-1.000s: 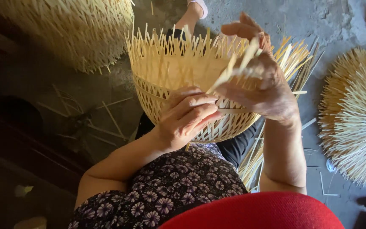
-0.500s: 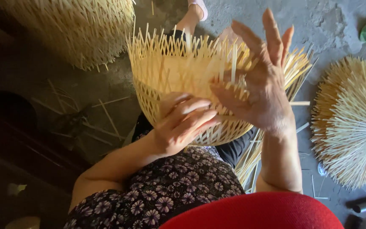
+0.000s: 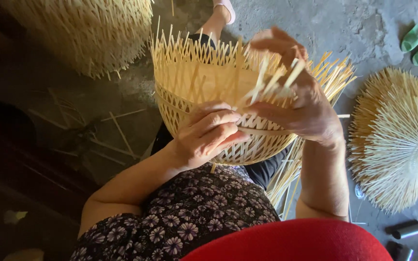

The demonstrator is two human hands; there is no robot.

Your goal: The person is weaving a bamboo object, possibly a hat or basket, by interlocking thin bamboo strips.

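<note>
A half-woven bamboo basket (image 3: 194, 87) rests on my lap, its loose strip ends sticking up all around the rim. My left hand (image 3: 209, 133) presses on the near side of the woven wall, fingers curled over a strip. My right hand (image 3: 301, 101) is at the rim on the right, fingers closed around several upright bamboo strips (image 3: 272, 82) and bending them inward. A bundle of spare strips (image 3: 286, 174) lies under the basket beside my right forearm.
A finished woven basket (image 3: 88, 29) stands at the upper left. A round fan of bamboo strips (image 3: 397, 140) lies on the concrete floor at the right. Green sandals (image 3: 417, 43) sit at the upper right. Loose strips (image 3: 117, 130) scatter the floor to the left. Dark tubes (image 3: 410, 231) lie at the lower right.
My right hand went from gripping strips to spread open above the rim, and now has closed again on several upright strips. My left hand stayed on the basket wall.
</note>
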